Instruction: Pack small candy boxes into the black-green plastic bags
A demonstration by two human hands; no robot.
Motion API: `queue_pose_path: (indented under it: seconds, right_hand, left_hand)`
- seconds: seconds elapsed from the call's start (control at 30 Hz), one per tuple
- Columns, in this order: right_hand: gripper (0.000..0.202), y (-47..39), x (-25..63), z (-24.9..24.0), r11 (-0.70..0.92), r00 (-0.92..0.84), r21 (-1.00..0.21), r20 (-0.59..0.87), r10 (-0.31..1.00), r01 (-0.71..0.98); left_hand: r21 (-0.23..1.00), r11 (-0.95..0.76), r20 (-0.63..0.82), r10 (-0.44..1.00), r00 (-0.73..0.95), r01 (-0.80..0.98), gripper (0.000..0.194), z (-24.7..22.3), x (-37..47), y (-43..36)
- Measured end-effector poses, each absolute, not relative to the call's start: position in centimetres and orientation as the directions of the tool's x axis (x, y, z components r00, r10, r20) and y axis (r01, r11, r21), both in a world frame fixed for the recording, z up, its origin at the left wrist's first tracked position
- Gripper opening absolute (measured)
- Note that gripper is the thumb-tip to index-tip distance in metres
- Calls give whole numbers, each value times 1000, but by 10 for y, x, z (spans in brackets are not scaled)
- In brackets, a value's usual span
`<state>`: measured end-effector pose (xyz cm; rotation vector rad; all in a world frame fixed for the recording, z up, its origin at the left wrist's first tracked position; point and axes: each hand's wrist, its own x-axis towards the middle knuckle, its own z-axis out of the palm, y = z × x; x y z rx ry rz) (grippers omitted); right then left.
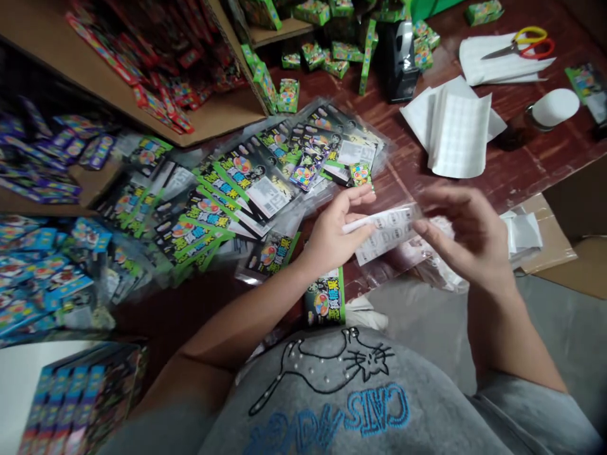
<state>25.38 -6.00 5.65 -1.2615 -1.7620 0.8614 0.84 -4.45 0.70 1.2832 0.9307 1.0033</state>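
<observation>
My left hand (339,230) is closed on a sheet of round printed stickers (386,234), with the thumb on top. The sheet is held tilted above the table's front edge. At its right end is my right hand (467,234), smeared by motion, with thumb and fingers apart. Just beyond my left fingertips lies a small green candy box (360,175). Below the left wrist is a black-and-green printed candy pouch (325,297). Further left, several similar pouches (227,189) lie fanned out in overlapping rows.
A carton (218,120) of red boxes stands behind the pouches. At the back are a black tape dispenser (402,66), a stack of white label sheets (459,133), scissors (519,47) and a white-lidded jar (556,109). Blue packets (42,272) are heaped at left.
</observation>
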Motion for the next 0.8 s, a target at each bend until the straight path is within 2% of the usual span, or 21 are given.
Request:
queue_pose_path:
  seconds: [0.07, 0.2, 0.33, 0.47, 0.57, 0.67, 0.8]
  right_hand:
    - [59, -46, 263, 58, 277, -200, -838, 204, 958, 471]
    - [35, -34, 263, 52, 12, -323, -958, -85, 943, 286]
    - [39, -42, 252, 43, -83, -170, -986, -107, 980, 142]
    - [41, -50, 247, 34, -136, -34, -984, -140, 990, 111]
    - [43, -53, 248, 27, -159, 51, -979, -153, 987, 130]
    - [56, -52, 255, 19, -195, 135, -972, -178, 975, 130]
    - [58, -43, 273, 15, -252, 71, -965, -247, 966, 74]
  left_hand:
    - [996, 62, -35, 927, 374, -62, 52, 17, 2, -39]
    - [999, 46, -45, 915, 401, 7, 40, 27, -2, -28]
    - [1000, 19, -20, 948, 318, 9, 34, 15, -2, -20]
    - [997, 74, -76, 963, 260, 18, 22, 3, 1, -18]
    - [993, 115, -118, 968, 220, 27, 30, -2, 6, -19]
    - [989, 145, -143, 972, 187, 0, 42, -6, 10, -19]
    - [986, 152, -139, 973, 186, -61, 41, -11, 13, -16]
